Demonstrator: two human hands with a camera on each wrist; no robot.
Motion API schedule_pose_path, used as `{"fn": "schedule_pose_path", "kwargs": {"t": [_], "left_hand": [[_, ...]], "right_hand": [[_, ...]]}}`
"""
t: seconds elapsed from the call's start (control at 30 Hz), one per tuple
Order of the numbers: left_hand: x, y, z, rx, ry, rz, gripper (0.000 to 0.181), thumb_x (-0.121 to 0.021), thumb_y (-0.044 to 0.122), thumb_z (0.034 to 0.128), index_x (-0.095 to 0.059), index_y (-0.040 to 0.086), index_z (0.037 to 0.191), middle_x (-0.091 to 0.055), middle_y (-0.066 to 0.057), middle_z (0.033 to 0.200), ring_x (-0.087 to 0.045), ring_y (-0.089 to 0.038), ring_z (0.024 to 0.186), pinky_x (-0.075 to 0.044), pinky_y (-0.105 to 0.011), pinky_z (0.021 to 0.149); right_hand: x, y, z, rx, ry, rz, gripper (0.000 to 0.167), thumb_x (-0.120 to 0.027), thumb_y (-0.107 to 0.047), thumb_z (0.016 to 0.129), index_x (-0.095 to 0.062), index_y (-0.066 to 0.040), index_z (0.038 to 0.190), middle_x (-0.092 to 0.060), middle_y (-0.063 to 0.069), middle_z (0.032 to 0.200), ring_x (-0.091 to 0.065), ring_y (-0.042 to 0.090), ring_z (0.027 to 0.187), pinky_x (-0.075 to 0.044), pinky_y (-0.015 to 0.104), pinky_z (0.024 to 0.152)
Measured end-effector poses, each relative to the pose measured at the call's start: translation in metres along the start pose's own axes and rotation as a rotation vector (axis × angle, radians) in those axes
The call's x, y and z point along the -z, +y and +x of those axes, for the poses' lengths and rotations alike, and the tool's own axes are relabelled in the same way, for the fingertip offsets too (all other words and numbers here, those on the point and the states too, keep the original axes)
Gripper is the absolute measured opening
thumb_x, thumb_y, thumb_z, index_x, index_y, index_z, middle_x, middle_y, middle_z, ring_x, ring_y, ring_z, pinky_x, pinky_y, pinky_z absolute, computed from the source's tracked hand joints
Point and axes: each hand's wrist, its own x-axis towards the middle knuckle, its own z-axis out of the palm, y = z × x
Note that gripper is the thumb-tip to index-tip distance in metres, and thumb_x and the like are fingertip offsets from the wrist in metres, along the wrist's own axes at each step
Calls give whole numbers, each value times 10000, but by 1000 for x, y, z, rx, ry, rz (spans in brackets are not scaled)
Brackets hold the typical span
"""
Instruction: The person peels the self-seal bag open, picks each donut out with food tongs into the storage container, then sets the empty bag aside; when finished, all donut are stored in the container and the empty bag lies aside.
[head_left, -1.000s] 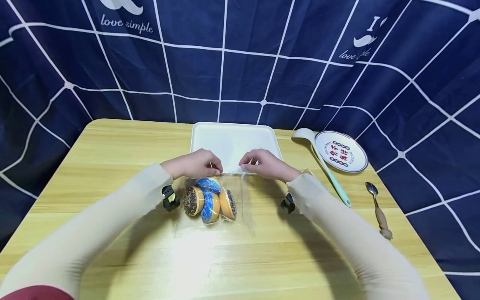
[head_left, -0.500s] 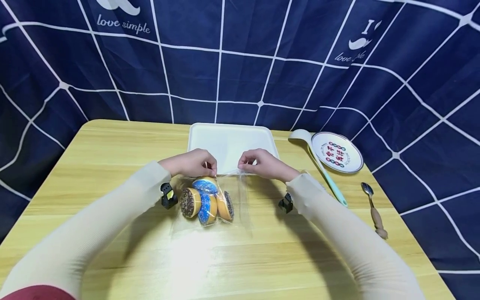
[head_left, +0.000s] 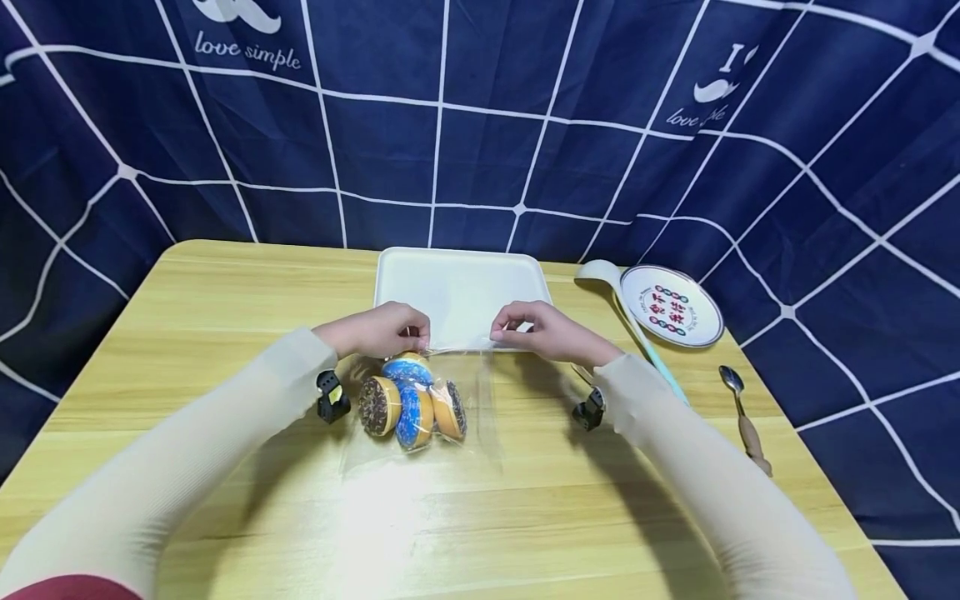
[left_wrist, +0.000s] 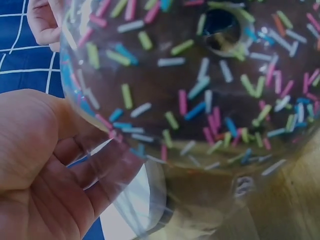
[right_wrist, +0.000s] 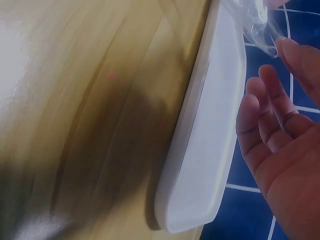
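Note:
A clear plastic bag [head_left: 480, 417] lies on the table in the head view, with several toy donuts [head_left: 415, 414] inside, blue- and brown-topped. My left hand [head_left: 386, 329] pinches its far edge just above the donuts. At the bag's far right corner, my right hand [head_left: 546, 332] holds the film between thumb and fingertips. The left wrist view is filled by a sprinkled brown donut [left_wrist: 170, 90] behind the film, beside my left hand [left_wrist: 45, 165]. In the right wrist view, the bag's corner [right_wrist: 267, 45] meets the thumb of my right hand [right_wrist: 287, 145], other fingers loosely bent.
A white tray [head_left: 461, 287] sits just beyond the hands. To the right are a ladle [head_left: 637, 321] with a green handle, a round plate [head_left: 690, 321] with red print, and a spoon [head_left: 742, 412] with a wooden handle. A dark blue checked cloth [head_left: 390, 142] hangs behind the table.
My right hand has shifted right, away from the left one. The left hand has moved slightly left in the head view. The donuts stay grouped inside the bag.

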Motion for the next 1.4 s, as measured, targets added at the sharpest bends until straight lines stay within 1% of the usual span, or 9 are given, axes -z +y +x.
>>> {"fn": "schedule_pose_path", "kwargs": {"t": [0.13, 0.33, 0.47, 0.57, 0.63, 0.77, 0.93, 1.1, 1.4], "left_hand": [[-1, 0, -1, -10, 21, -2, 165, -624, 37, 1018, -650, 44, 855, -674, -71, 834, -558, -156, 786, -500, -329, 807], [-3, 2, 0, -10, 37, -2, 164, -619, 37, 1018, -650, 44, 857, -668, -67, 831, -573, -162, 796, -517, -353, 828], [-4, 4, 1, 3, 37, -6, 165, -615, 38, 1016, -649, 47, 854, -666, -66, 829, -588, -171, 810, -522, -359, 835], [-5, 5, 1, 15, 40, -8, 160, -603, 26, 1011, -644, 50, 858, -659, -63, 832, -588, -175, 816, -523, -360, 831], [-6, 4, 1, 14, 46, -6, 156, -588, 12, 1008, -642, 47, 866, -657, -66, 837, -587, -178, 819, -526, -360, 828], [-7, 4, 1, 8, 69, -4, 160, -560, -4, 1010, -642, 40, 880, -664, -77, 843, -586, -177, 809, -529, -351, 808], [-8, 4, 1, 1, 88, -15, 172, -552, -13, 1009, -628, 46, 867, -650, -67, 825, -567, -162, 792, -502, -322, 785], [-9, 4, 0, -35, 96, -7, 180, -542, -38, 994, -587, 52, 845, -612, -55, 801, -540, -170, 785, -473, -321, 778], [-8, 2, -2, -39, 108, -2, 183, -548, -39, 998, -582, 54, 844, -638, -65, 811, -576, -183, 804, -521, -368, 814]], "right_hand": [[4, 2, -4, -36, 0, 33, 85, -669, -134, 1027, -714, -63, 1021, -681, 54, 962, -577, 180, 981, -484, 332, 911], [2, 4, -9, -83, 20, 73, 108, -669, -140, 1026, -712, -42, 1042, -667, 34, 962, -583, 158, 934, -488, 257, 829], [-4, -2, -10, -71, 109, 44, 158, -666, -153, 1023, -695, -15, 1094, -678, 73, 1019, -601, 156, 931, -499, 233, 822], [-11, -11, -10, -145, 208, -22, 223, -667, -261, 1029, -660, -38, 1015, -662, 58, 932, -641, 178, 825, -522, 231, 724], [-16, -20, -12, -225, 228, -70, 328, -657, -362, 1031, -632, -59, 906, -632, 34, 800, -623, 185, 689, -507, 247, 618], [-28, -34, -17, -377, 129, -57, 496, -619, -473, 1033, -576, -83, 730, -535, -25, 580, -519, 151, 503, -424, 254, 500], [-41, -37, -20, -459, 48, 167, 473, -616, -339, 1053, -548, -79, 664, -486, -49, 479, -442, 86, 445, -368, 212, 477], [-41, -31, -23, -486, 43, 291, 388, -616, -249, 1060, -577, -64, 722, -534, -51, 550, -498, 69, 473, -438, 186, 492], [-21, -21, -32, -425, -107, 249, 362, -621, -258, 1060, -561, -79, 752, -571, -42, 619, -547, 77, 557, -496, 198, 552]]}}
